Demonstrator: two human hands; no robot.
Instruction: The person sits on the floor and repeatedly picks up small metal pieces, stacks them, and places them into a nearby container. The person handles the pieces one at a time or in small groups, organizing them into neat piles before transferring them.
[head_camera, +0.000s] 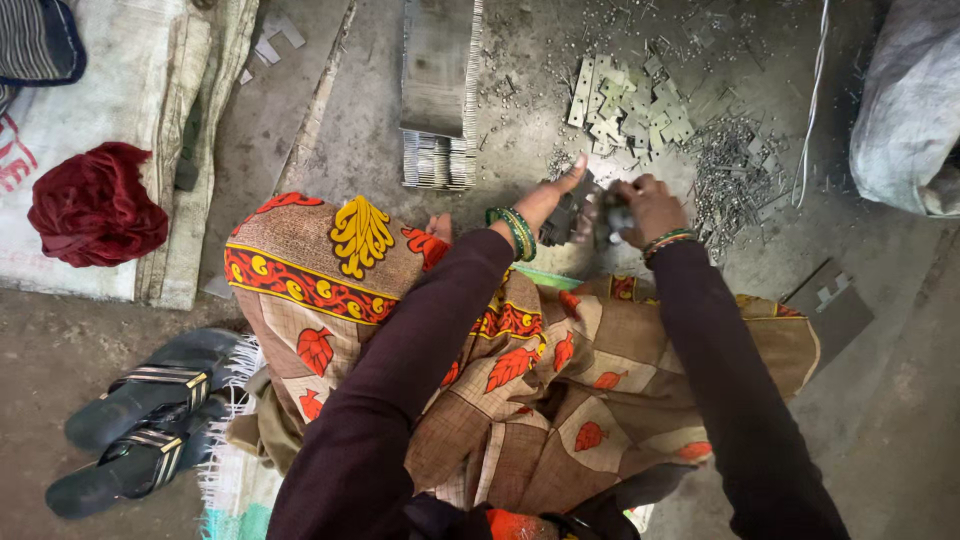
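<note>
My left hand and my right hand meet in front of my knees, both gripping a small stack of dark metal plates held between them. The left thumb points up past the stack. Green bangles circle both wrists, and dark sleeves cover my arms. My lap is draped in brown cloth with orange leaf prints. Just beyond the hands lies a heap of pale cut metal plates on the grey floor.
A tall bundle of stacked metal sheets lies ahead left. Small metal scraps and pins litter the floor at right. A dark flat plate, a grey sack, a red cloth on a white sack, and black sandals surround me.
</note>
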